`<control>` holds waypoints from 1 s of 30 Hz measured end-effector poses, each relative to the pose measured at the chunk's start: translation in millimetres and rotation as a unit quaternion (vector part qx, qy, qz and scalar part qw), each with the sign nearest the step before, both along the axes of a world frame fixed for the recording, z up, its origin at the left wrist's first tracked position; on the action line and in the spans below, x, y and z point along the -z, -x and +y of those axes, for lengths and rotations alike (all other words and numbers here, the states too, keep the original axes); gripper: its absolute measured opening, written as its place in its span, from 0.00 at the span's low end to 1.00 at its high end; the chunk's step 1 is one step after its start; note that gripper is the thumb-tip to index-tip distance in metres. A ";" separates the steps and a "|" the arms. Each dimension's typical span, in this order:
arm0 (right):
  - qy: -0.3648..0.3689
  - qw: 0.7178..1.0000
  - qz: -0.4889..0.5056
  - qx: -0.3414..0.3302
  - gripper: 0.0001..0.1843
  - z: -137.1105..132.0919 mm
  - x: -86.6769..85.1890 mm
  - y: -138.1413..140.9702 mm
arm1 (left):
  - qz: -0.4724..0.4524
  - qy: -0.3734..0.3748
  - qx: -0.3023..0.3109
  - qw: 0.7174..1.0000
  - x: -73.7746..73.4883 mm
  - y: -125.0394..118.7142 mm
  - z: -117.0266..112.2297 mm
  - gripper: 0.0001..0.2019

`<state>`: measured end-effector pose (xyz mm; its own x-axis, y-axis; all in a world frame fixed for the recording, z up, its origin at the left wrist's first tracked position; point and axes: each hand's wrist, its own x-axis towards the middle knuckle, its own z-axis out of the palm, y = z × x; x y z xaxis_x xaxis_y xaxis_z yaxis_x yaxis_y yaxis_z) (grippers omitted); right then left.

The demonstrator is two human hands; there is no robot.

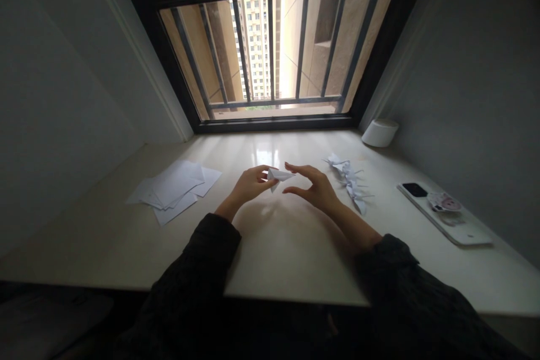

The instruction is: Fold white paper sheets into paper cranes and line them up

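My left hand (pixel 252 184) pinches a small piece of folded white paper (pixel 278 175) above the middle of the white surface. The paper has a sharp point to the right and another corner hanging down. Just to the right, my right hand (pixel 313 184) is open, its thumb and fingers spread apart around the paper's pointed tip; whether a finger touches the tip I cannot tell. Several folded white paper cranes (pixel 349 179) lie in a row on the surface, right of my right hand. Left of my left hand is a loose pile of white paper sheets (pixel 175 184).
A white phone (pixel 439 214) with a cartoon grip on its back lies at the right. A white rounded container (pixel 380 133) stands in the back right corner. Behind the white sill (pixel 291 259) is a dark-framed window (pixel 274 124) with bars outside. Walls border both sides.
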<state>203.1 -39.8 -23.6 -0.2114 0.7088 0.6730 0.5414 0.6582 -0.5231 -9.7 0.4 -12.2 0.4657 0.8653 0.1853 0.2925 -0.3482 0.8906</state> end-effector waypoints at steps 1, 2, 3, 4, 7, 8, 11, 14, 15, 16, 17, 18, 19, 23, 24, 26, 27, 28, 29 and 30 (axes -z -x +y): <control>-0.004 1.000 0.000 0.001 0.30 0.5 1.2 1.1 | 0.002 -0.005 0.002 1.000 0.2 -0.5 -0.4 0.21; -0.009 1.000 0.002 0.004 0.26 1.2 2.8 1.9 | 0.005 -0.009 0.005 1.000 0.1 -1.0 -1.0 0.20; -0.013 1.000 0.005 0.010 0.22 1.9 4.5 2.5 | 0.008 -0.014 0.009 1.000 -0.2 -1.6 -1.6 0.20; -0.018 1.000 0.007 0.017 0.20 2.6 6.3 2.9 | 0.011 -0.017 0.011 1.000 -0.6 -2.2 -2.4 0.19; -0.030 0.999 0.002 0.037 0.15 4.3 10.4 2.5 | 0.011 -0.025 0.013 1.000 -2.0 -3.6 -5.0 0.19; -0.034 0.999 -0.001 0.042 0.15 4.5 11.1 2.2 | 0.007 -0.026 0.013 1.000 -2.2 -4.1 -5.9 0.19; -0.043 0.998 -0.007 0.054 0.13 4.0 11.5 1.9 | -0.003 -0.028 0.009 1.000 -2.4 -5.8 -8.4 0.19; -0.045 0.997 -0.005 0.061 0.12 2.8 10.2 2.6 | -0.002 -0.027 -0.004 1.000 -2.8 -7.3 -9.6 0.19; -0.043 0.997 -0.004 0.060 0.11 2.4 9.6 2.8 | 0.000 -0.028 -0.006 1.000 -3.2 -7.5 -9.7 0.18; -0.041 0.998 -0.003 0.057 0.11 2.1 9.0 3.0 | 0.004 -0.030 -0.006 1.000 -3.9 -7.5 -9.7 0.18; -0.039 0.998 -0.003 0.053 0.11 1.8 8.5 3.1 | 0.009 -0.032 -0.004 0.999 -4.8 -7.3 -9.7 0.18; -0.036 0.998 -0.002 0.050 0.11 1.7 8.1 3.0 | 0.014 -0.033 0.001 0.999 -5.8 -6.9 -9.7 0.18; -0.033 0.998 -0.002 0.048 0.11 1.6 7.8 2.9 | 0.021 -0.034 0.005 0.999 -6.8 -6.4 -9.8 0.18; -0.022 0.998 -0.004 0.051 0.11 1.9 8.3 2.6 | 0.049 -0.051 0.009 0.997 -10.2 -4.4 -10.5 0.16; -0.020 0.999 -0.003 0.051 0.11 1.9 8.5 2.7 | 0.054 -0.057 0.007 0.997 -10.5 -4.1 -10.6 0.16; -0.017 0.999 0.002 0.050 0.11 1.7 8.4 3.1 | 0.063 -0.065 0.006 0.996 -10.5 -3.8 -10.3 0.15; -0.016 0.999 0.006 0.049 0.11 1.3 7.9 3.4 | 0.064 -0.067 0.005 0.996 -10.2 -3.7 -10.0 0.15; -0.015 0.999 0.011 0.048 0.10 0.8 7.2 3.7 | 0.065 -0.068 0.003 0.996 -10.0 -3.7 -9.6 0.15; -0.013 0.999 0.016 0.049 0.10 0.2 6.3 4.2 | 0.067 -0.068 0.001 0.995 -9.8 -3.7 -9.2 0.15; -0.010 0.998 0.023 0.051 0.10 -0.6 5.4 4.7 | 0.068 -0.068 0.001 0.995 -9.7 -3.7 -8.9 0.15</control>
